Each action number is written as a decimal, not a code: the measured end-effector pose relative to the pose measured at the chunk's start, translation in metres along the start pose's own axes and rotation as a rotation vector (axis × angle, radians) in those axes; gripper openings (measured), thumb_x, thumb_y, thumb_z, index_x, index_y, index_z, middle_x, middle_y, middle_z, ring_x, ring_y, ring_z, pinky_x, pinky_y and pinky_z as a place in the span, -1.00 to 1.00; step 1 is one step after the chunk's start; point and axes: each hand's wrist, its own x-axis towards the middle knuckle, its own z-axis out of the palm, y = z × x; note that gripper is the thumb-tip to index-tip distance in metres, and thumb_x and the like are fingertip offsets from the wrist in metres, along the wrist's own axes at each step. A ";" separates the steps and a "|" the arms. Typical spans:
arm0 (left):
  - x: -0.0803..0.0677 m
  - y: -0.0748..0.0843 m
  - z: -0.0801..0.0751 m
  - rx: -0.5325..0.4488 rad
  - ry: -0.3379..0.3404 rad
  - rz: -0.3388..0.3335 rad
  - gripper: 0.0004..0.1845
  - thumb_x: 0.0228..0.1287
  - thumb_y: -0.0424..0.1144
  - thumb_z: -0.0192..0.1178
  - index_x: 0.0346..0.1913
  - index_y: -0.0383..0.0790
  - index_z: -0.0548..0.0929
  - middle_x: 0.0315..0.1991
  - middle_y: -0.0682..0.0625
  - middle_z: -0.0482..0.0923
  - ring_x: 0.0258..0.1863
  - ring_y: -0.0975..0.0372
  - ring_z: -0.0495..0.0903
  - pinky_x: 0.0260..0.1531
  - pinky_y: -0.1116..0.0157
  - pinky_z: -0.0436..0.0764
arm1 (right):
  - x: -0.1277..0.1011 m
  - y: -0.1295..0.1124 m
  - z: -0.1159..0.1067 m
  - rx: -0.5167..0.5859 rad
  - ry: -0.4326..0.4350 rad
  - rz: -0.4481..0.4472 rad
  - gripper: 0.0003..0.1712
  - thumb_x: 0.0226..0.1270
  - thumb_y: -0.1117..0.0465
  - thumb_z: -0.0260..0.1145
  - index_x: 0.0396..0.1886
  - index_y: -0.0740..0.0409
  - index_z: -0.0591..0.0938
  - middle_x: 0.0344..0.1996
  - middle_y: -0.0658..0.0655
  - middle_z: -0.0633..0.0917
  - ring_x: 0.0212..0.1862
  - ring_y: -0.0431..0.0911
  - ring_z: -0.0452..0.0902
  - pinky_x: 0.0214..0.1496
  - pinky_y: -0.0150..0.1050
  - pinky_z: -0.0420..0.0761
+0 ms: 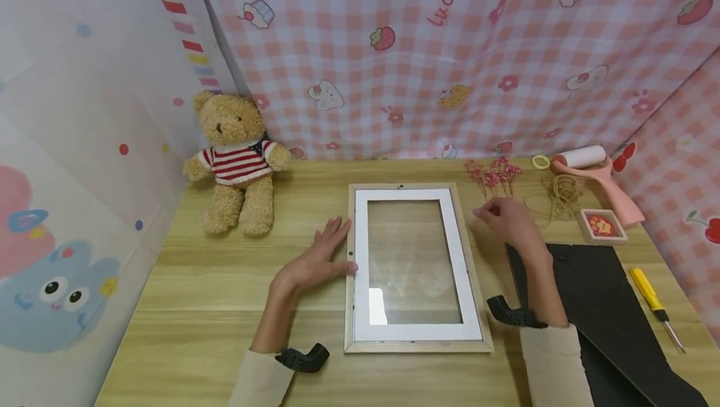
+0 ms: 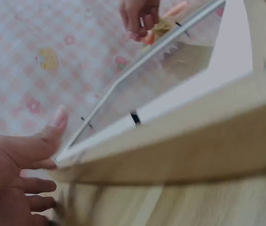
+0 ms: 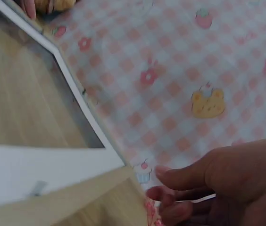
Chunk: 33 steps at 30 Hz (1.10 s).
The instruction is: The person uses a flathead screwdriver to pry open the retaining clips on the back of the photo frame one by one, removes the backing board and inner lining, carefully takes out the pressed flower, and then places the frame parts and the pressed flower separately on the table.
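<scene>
A light wooden picture frame (image 1: 416, 347) lies flat on the table with a white mat (image 1: 416, 332) and a clear pane inside it. My left hand (image 1: 315, 260) rests at its left side, fingers spread, with fingertips and thumb at the edge; the left wrist view shows them by the frame's wooden side (image 2: 170, 160). Off the frame's right side, my right hand (image 1: 509, 222) hovers with loosely bent fingers. Just beyond it lie sprigs of pink dried flowers (image 1: 499, 174), partly visible below the fingers (image 3: 173, 212) in the right wrist view. Nothing shows between those fingers.
Black boards (image 1: 596, 294) lie under and beside my right forearm, with a yellow-handled screwdriver (image 1: 647, 289) further right. Behind them are twine (image 1: 562, 194), a small framed picture (image 1: 602, 226), a pink lint roller (image 1: 613, 191) and a yellow ring (image 1: 540, 162). A teddy bear (image 1: 239, 166) sits back left.
</scene>
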 end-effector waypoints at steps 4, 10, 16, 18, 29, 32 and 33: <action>0.008 0.015 0.008 0.012 0.200 -0.032 -0.21 0.66 0.07 0.25 0.69 -0.34 0.33 0.75 -0.31 0.13 0.70 -0.23 0.18 0.67 -0.25 0.20 | -0.027 -0.014 0.008 0.025 -0.099 0.020 -0.62 0.78 0.16 0.19 -0.23 0.37 0.68 -0.54 0.04 0.54 -0.51 -0.12 0.33 -0.40 -0.21 0.36; 0.003 0.055 0.035 0.017 0.480 -0.074 -0.48 0.61 -0.35 0.22 0.49 -0.54 0.52 0.41 -0.52 0.49 0.40 -0.31 0.51 0.48 -0.24 0.50 | -0.047 -0.011 0.012 0.088 -0.221 0.089 -0.61 0.82 0.14 0.12 0.00 0.45 0.63 -0.40 0.20 0.68 -0.42 -0.03 0.50 -0.36 -0.16 0.50; 0.005 0.050 0.065 0.066 0.594 -0.031 -0.34 0.50 -0.37 0.27 0.57 -0.57 0.40 0.45 -0.51 0.44 0.42 -0.32 0.41 0.44 -0.25 0.49 | -0.046 -0.012 0.021 0.146 -0.367 0.005 -0.52 0.75 0.30 0.17 0.38 0.63 0.43 -0.32 0.23 0.72 -0.44 -0.04 0.56 -0.37 -0.21 0.56; 0.006 0.051 0.070 0.086 0.614 -0.039 -0.31 0.48 -0.35 0.29 0.58 -0.56 0.39 0.46 -0.49 0.43 0.41 -0.29 0.40 0.42 -0.22 0.51 | -0.045 -0.014 0.022 0.128 -0.380 -0.011 -0.43 0.72 0.34 0.19 0.47 0.68 0.32 -0.34 0.23 0.71 -0.45 -0.04 0.55 -0.35 -0.21 0.56; 0.009 0.071 0.070 0.498 0.676 -0.049 -0.32 0.30 -0.34 0.39 0.41 -0.66 0.54 0.19 -0.50 0.60 0.17 -0.26 0.61 -0.02 -0.08 0.83 | -0.044 -0.021 0.019 0.019 -0.424 -0.012 -0.27 0.66 0.33 0.28 0.53 0.76 0.22 -0.18 0.38 0.75 -0.31 -0.01 0.66 -0.19 -0.10 0.66; 0.010 0.073 0.070 0.581 0.685 -0.052 -0.36 0.27 -0.33 0.40 0.35 -0.66 0.59 0.11 -0.48 0.64 0.09 -0.23 0.66 -0.23 -0.03 0.86 | -0.044 -0.023 0.018 -0.001 -0.432 0.000 -0.26 0.65 0.30 0.31 0.53 0.74 0.24 -0.03 0.49 0.75 -0.14 0.08 0.74 -0.09 -0.01 0.75; 0.010 0.073 0.070 0.592 0.685 -0.051 -0.36 0.26 -0.34 0.40 0.34 -0.66 0.59 0.10 -0.48 0.65 0.07 -0.23 0.67 -0.26 -0.02 0.86 | -0.044 -0.023 0.017 -0.008 -0.429 -0.001 -0.27 0.65 0.30 0.31 0.52 0.73 0.26 -0.01 0.51 0.75 -0.10 0.12 0.75 -0.06 0.03 0.76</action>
